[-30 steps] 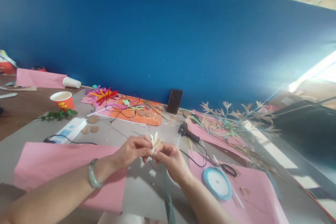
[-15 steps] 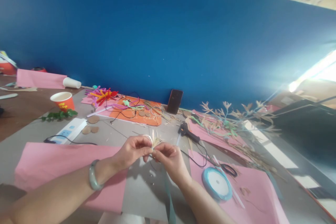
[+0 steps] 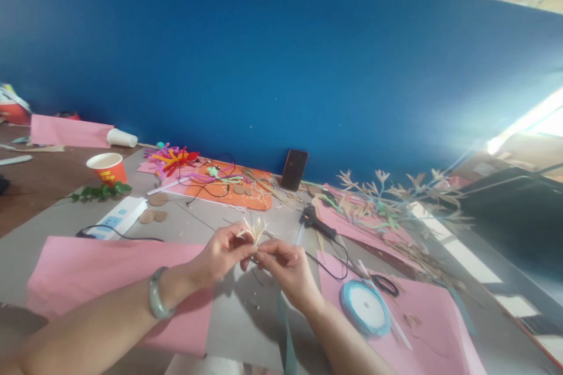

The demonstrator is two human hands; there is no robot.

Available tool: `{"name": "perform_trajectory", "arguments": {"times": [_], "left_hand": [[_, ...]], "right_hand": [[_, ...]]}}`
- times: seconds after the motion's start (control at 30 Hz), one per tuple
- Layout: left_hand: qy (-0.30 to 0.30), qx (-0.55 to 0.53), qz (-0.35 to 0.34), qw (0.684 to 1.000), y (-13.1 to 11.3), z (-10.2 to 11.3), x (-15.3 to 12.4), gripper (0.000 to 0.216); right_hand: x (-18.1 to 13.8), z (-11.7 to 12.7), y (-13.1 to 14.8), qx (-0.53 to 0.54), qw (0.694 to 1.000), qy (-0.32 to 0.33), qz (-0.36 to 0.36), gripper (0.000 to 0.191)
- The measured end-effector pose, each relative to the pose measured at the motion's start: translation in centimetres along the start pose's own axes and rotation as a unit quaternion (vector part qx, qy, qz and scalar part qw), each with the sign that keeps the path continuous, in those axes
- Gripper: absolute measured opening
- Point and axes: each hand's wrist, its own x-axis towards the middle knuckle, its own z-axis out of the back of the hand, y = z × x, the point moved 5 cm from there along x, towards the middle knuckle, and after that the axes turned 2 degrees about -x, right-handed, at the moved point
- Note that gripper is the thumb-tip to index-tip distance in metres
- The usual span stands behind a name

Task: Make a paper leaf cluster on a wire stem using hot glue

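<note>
Over the grey table, my left hand [image 3: 222, 255] and my right hand [image 3: 285, 268] meet fingertip to fingertip. Both pinch the base of a small pale straw flower [image 3: 255, 230] whose thin petals fan upward. A pale green ribbon [image 3: 285, 340] hangs down from under my right hand toward me. A green bangle [image 3: 155, 300] sits on my left wrist. A pale blue ribbon spool [image 3: 365, 308] lies just right of my right forearm on a pink sheet [image 3: 422, 328].
A black glue gun [image 3: 315, 221] with its cord lies beyond my hands. A phone [image 3: 294, 169] leans on the blue wall. Further left are an orange sheet [image 3: 233, 190] with colourful pipe cleaners, an orange cup [image 3: 107, 167], a white power strip [image 3: 116, 218], and dried branches [image 3: 387, 193] at right.
My fingers have turned the straw flower slightly, so its petals now fan out upright above the fingertips. Both hands have stayed in nearly the same place.
</note>
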Motion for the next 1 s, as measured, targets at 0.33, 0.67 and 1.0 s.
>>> {"name": "perform_trajectory", "arguments": {"times": [0.33, 0.67, 1.0], "left_hand": [[-0.012, -0.065, 0.052, 0.996, 0.7, 0.0, -0.1, 0.026], [0.048, -0.173, 0.072, 0.981, 0.7, -0.5, -0.4, 0.023], [0.073, -0.158, 0.073, 0.982, 1.0, -0.5, -0.2, 0.022]], "right_hand": [[0.1, -0.3, 0.1, 0.032, 0.999, -0.001, -0.029, 0.021], [0.0, -1.0, -0.7, 0.140, 0.985, 0.052, -0.086, 0.026], [0.0, -1.3, -1.3, 0.219, 0.967, 0.074, -0.105, 0.027]]}}
